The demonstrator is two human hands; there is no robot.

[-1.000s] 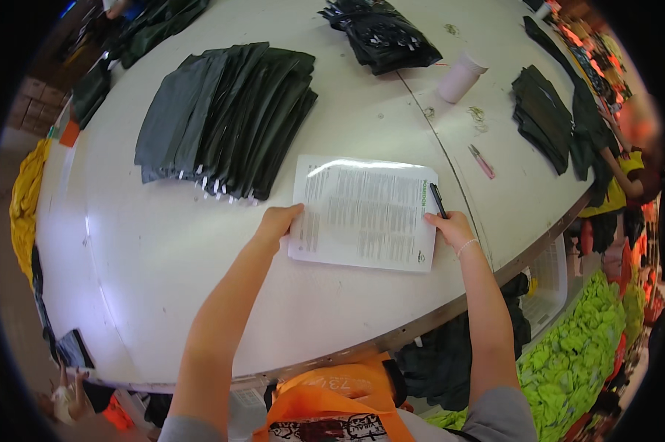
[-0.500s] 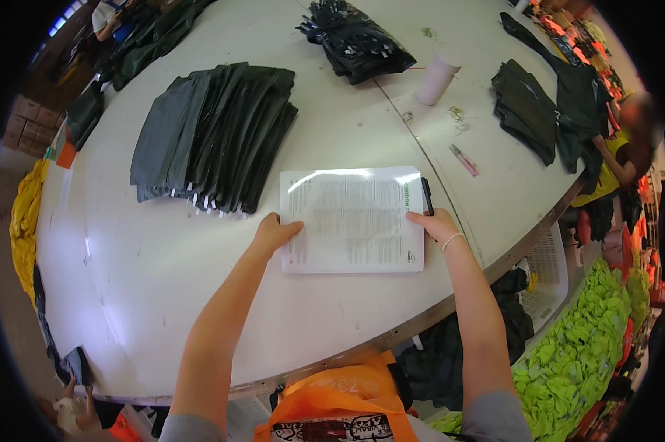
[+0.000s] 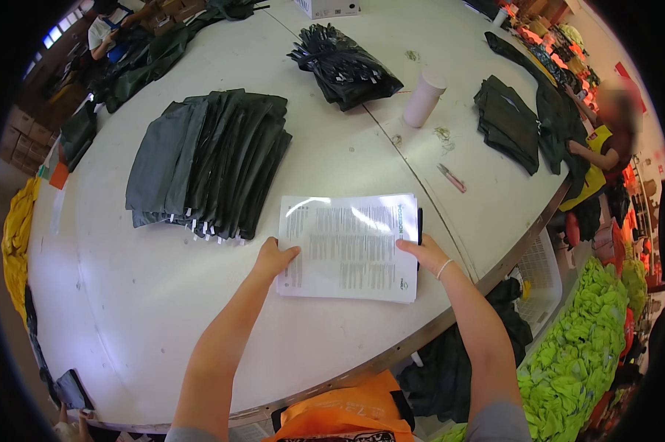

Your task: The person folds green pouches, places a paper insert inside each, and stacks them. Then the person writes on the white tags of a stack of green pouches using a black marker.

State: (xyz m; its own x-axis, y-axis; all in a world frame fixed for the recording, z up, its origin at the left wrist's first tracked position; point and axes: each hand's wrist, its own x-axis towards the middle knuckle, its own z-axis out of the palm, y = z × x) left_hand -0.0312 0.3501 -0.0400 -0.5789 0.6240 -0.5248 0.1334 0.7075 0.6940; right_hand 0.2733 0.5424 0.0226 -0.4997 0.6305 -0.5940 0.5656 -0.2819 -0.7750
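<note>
A stack of glossy printed sheets (image 3: 347,283) lies on the white table in front of me, text blocks on the top page and light glaring off it. My left hand (image 3: 277,258) grips its left edge, thumb on top and fingers hidden underneath. On the opposite edge my right hand (image 3: 427,255), with a thin bracelet at the wrist, is closed the same way, thumb on the page. A slim black object (image 3: 420,223) sticks out beside the stack above my right hand; its kind is unclear.
Dark green folded garments (image 3: 211,162) are piled to the left. Farther off are a black plastic-wrapped bundle (image 3: 347,70), a pale cylinder (image 3: 424,101) and small pink-handled snips (image 3: 452,178). A co-worker (image 3: 605,151) handles dark garments at right. Lime-green fabric (image 3: 575,346) is heaped beside the table.
My view has tilted up a little, so everything sits lower. Both hands keep their hold on the sheets, which are turned slightly. The co-worker at right has shifted their arms.
</note>
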